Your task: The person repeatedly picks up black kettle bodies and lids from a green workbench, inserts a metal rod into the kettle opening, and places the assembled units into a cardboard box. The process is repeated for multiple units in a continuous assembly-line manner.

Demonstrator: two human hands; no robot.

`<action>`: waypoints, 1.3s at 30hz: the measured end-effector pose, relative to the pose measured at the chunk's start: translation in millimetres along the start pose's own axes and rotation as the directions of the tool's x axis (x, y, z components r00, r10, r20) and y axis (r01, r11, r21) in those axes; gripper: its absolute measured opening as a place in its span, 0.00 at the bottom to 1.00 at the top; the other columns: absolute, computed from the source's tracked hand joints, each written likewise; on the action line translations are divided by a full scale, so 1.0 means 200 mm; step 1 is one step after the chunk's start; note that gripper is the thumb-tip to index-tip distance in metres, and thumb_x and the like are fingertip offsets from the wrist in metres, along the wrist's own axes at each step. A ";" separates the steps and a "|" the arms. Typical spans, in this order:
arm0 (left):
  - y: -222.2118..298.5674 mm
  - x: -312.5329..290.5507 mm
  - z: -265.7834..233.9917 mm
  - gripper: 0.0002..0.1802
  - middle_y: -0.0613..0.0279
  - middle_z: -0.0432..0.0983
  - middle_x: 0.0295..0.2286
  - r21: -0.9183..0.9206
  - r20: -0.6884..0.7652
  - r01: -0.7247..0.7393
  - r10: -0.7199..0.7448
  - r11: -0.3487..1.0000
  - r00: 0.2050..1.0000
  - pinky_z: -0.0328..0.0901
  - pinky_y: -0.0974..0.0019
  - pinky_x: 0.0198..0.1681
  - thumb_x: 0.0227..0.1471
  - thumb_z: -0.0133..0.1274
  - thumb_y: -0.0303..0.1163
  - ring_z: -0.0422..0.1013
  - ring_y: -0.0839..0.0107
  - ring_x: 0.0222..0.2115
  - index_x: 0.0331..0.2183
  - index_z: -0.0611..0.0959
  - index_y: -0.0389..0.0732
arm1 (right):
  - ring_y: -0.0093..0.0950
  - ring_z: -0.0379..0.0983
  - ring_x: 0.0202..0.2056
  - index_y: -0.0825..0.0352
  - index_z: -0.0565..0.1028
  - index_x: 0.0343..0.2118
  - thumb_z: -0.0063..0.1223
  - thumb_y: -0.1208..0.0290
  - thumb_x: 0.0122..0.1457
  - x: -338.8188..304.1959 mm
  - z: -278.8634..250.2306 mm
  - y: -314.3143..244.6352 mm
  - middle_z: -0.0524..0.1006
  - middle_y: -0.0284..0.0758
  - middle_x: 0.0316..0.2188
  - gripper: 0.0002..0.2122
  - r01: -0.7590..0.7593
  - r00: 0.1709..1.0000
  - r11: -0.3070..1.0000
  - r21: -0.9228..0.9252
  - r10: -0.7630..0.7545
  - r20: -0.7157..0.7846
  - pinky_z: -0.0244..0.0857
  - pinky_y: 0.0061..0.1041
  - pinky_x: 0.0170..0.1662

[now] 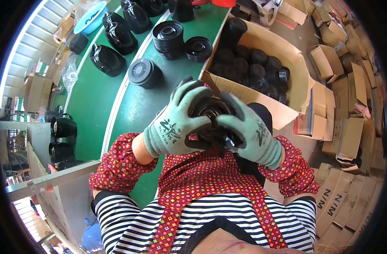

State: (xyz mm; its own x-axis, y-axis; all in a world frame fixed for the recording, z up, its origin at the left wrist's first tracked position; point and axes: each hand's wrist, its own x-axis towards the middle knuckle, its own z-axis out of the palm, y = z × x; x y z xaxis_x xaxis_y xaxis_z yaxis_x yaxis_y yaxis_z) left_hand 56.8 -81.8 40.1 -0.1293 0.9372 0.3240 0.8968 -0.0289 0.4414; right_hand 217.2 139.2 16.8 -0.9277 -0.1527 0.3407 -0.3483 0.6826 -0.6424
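Close in front of my body, both gloved hands hold a dark, shiny round part [211,111] with a ringed, hollow middle. My left hand [176,120] wraps its left side, the thumb on the ringed face. My right hand [249,130] grips the right side, its thumb also near the middle. The fingers hide much of the part's edge and underside. Just beyond the left hand, a black round piece with a grey flat top [142,73] stands on the green table [92,101]. Behind it are a stack of black ringed discs [168,37] and a lower black disc piece [198,48].
An open cardboard box [301,78] of black cylindrical parts [257,71] stands at the table's right edge. Several glossy black jug-like housings [108,60] sit at the far left, near a light blue basin [91,19]. Flattened cartons [341,199] lie at right.
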 end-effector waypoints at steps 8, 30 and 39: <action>0.22 -0.16 0.31 0.63 0.48 0.69 0.53 -0.358 -0.612 0.304 -0.468 0.883 0.637 0.65 0.46 0.57 0.25 0.83 0.42 0.66 0.47 0.53 0.63 0.70 0.36 | 0.35 0.73 0.58 0.70 0.65 0.67 0.49 0.47 0.71 -0.42 0.28 0.44 0.71 0.41 0.62 0.33 -0.554 0.719 0.569 0.608 0.695 0.005 0.69 0.37 0.61; -0.41 -0.69 0.35 0.34 0.56 0.75 0.60 -0.699 0.019 0.605 -0.835 0.382 0.549 0.71 0.74 0.48 0.59 0.61 0.19 0.74 0.76 0.51 0.66 0.73 0.33 | 0.48 0.72 0.49 0.65 0.80 0.56 0.57 0.69 0.62 -0.14 0.01 0.19 0.76 0.46 0.47 0.19 -0.141 0.988 0.962 0.233 0.152 -0.026 0.65 0.43 0.57; -0.03 0.12 -0.14 0.32 0.41 0.82 0.46 -0.503 0.161 0.594 -0.607 0.628 0.778 0.72 0.60 0.48 0.57 0.59 0.22 0.80 0.54 0.44 0.63 0.76 0.32 | 0.48 0.72 0.58 0.65 0.81 0.53 0.61 0.65 0.60 0.47 -0.06 0.46 0.79 0.45 0.53 0.19 0.241 0.968 0.970 0.001 -0.241 -0.067 0.57 0.51 0.67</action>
State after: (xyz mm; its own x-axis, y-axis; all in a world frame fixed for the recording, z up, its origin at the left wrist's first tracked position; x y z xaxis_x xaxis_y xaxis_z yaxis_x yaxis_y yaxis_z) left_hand 35.4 -68.3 69.1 -0.5771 0.8026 -0.1511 0.2733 0.3641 0.8904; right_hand 99.4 195.8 -2.3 -0.8055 -0.2646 0.5302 -0.5620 0.6250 -0.5418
